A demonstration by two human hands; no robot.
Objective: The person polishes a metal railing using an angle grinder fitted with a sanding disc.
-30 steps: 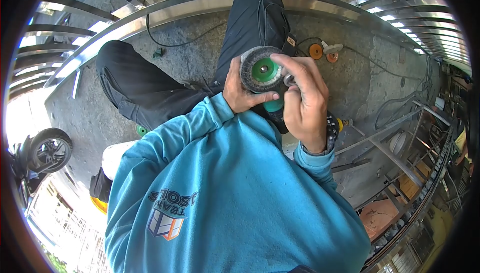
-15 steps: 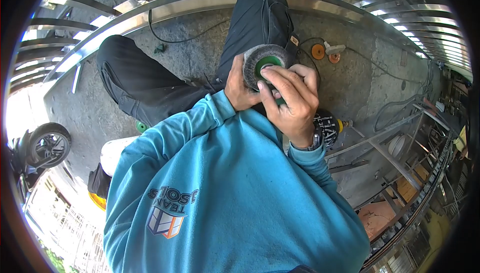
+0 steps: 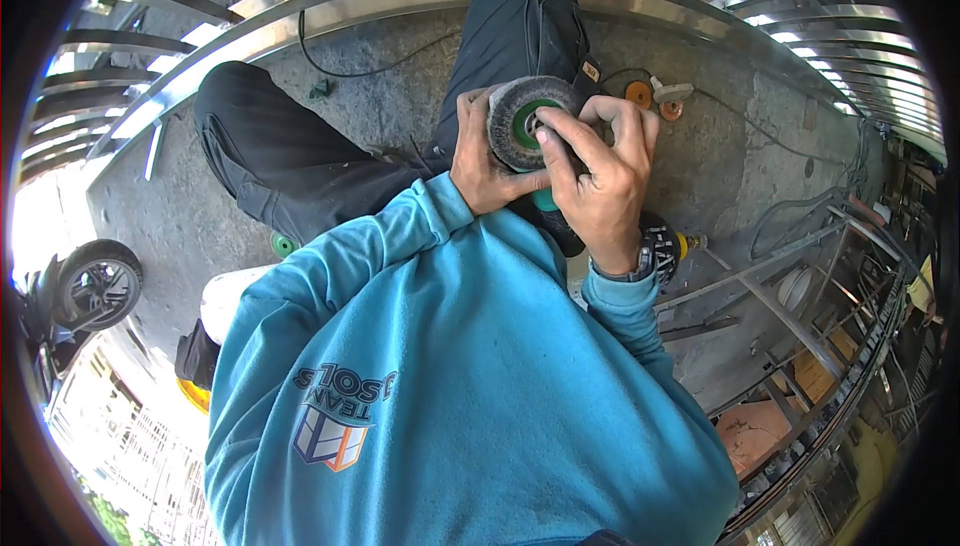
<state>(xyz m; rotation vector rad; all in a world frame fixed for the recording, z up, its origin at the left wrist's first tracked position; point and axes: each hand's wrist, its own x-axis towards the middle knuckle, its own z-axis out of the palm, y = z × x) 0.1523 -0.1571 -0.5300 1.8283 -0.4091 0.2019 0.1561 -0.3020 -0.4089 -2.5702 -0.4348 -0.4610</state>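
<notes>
A grey abrasive disc (image 3: 507, 144) with a green centre is held in front of my lap, its face turned up. It sits on what looks like an angle grinder, whose teal body (image 3: 545, 202) shows only in part below. My left hand (image 3: 485, 161) is closed around the disc's left edge and the tool's head. At the hub, the index finger and thumb of my right hand (image 3: 603, 171) pinch a small metal nut (image 3: 533, 124), mostly covered by the fingertips. The other right fingers are curled, and a dark watch (image 3: 645, 258) is on that wrist.
Orange discs (image 3: 638, 94) and a pale-headed tool with a cord lie on the concrete floor (image 3: 730, 146). A green disc (image 3: 285, 245) rests left of me. Metal bars (image 3: 620, 8) curve around the front. A black-and-yellow object (image 3: 683, 245) stands by my right wrist; a wheel (image 3: 98, 286) is far left.
The disc and both hands have shifted slightly right. My right hand has turned a little, its fingers still at the hub, and the left thumb now stretches along beneath the disc.
</notes>
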